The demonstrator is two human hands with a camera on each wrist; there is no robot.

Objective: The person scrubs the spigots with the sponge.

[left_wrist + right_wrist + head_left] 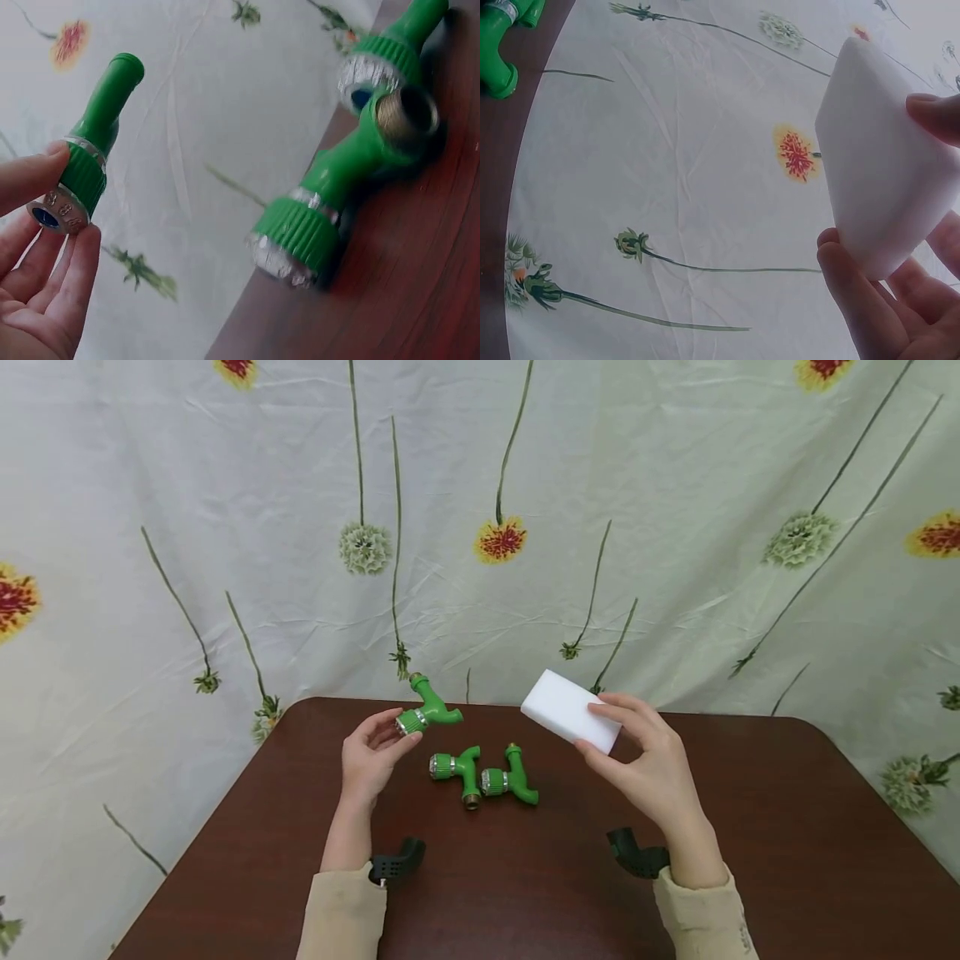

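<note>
Cream sleeves [341, 914] nearest the lens, forearms over dark brown surface [787, 860]. Left hand [369, 760] pinching ribbed collar of green plastic tap [427, 706], lifted just behind and left of the two spare taps [483, 777] lying on the surface. Right hand [652, 768] curled round white foam block [572, 710], raised right of those taps. Best practice, by judgement: steady tap by its knurled collar, wipe spout with block's flat face. Tap hard, glossy, metal-ringed; block soft, matte, rectangular.
</note>
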